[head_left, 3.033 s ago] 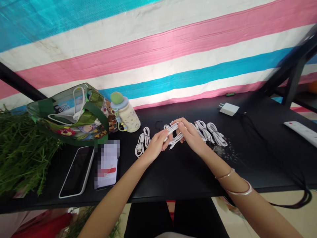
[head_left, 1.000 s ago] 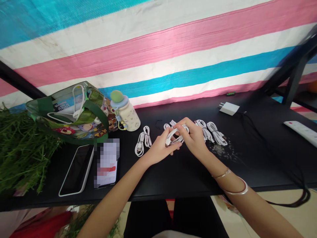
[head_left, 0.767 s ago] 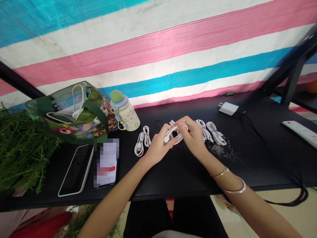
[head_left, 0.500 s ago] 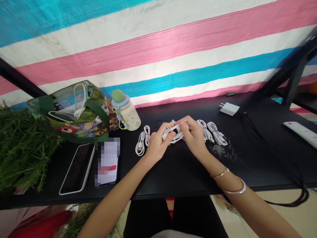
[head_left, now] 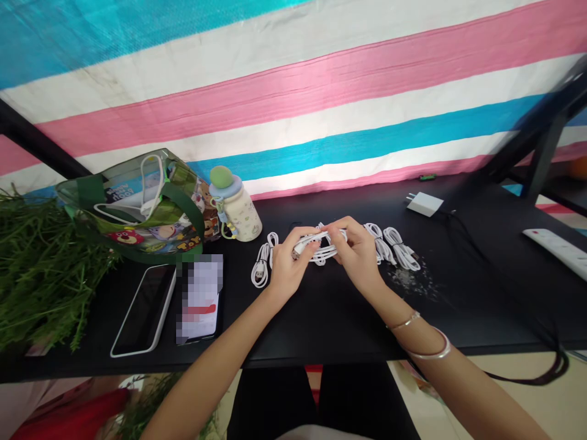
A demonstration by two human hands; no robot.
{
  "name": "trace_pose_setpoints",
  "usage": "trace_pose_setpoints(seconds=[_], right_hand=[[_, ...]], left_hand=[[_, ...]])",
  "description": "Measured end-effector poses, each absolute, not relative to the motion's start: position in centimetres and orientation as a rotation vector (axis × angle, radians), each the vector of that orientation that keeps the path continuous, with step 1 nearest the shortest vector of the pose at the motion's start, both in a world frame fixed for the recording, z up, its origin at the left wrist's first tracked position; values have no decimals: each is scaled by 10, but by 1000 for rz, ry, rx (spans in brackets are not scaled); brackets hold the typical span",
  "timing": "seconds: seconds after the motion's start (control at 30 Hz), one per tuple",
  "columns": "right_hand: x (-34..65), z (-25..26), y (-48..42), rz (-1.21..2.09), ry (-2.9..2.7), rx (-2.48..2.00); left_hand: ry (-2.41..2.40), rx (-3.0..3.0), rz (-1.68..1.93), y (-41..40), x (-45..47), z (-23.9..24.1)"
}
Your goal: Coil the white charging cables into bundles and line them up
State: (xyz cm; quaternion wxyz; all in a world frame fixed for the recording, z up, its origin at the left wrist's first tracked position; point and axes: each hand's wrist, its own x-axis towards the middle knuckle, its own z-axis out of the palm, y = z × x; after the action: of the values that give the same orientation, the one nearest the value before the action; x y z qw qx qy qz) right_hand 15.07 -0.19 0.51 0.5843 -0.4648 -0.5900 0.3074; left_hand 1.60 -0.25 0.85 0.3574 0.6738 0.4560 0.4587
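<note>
Between my two hands is a coiled white USB cable [head_left: 326,251], held over the black table. My left hand [head_left: 293,261] pinches the coil's left end, where a plug shows near the fingers. On the other side, my right hand [head_left: 354,249] grips the coil with thumb and fingers closed. Behind it, partly hidden, lies more white cable. A bundled white cable [head_left: 260,269] rests left of my left hand. Right of my right hand lie other tied white cables, the outermost one [head_left: 402,249] fully visible.
At left stand a green see-through bag [head_left: 137,214], a cream bottle [head_left: 241,214] and leafy plants [head_left: 50,269]. Two phones [head_left: 145,308] lie in front of the bag. A white charger [head_left: 425,204], a black cord and a white power strip [head_left: 557,249] are at right.
The coil between my hands has flattened and stretched a little sideways, and its left end now shows a plug. Both hands keep their grip; the view has shifted slightly.
</note>
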Motion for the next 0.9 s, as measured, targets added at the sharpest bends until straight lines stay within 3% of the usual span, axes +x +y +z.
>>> trace_pose_setpoints(seconds=[0.47, 0.7, 0.9], right_hand=[[168, 1, 14, 602, -1501, -1127], [156, -10, 52, 249, -2048, -1196], [125, -2, 82, 174, -2524, -1241]], left_hand=[[1136, 2131, 1362, 3, 6, -2], [568, 2723, 1620, -1, 16, -11], [537, 2862, 1546, -2, 16, -16]])
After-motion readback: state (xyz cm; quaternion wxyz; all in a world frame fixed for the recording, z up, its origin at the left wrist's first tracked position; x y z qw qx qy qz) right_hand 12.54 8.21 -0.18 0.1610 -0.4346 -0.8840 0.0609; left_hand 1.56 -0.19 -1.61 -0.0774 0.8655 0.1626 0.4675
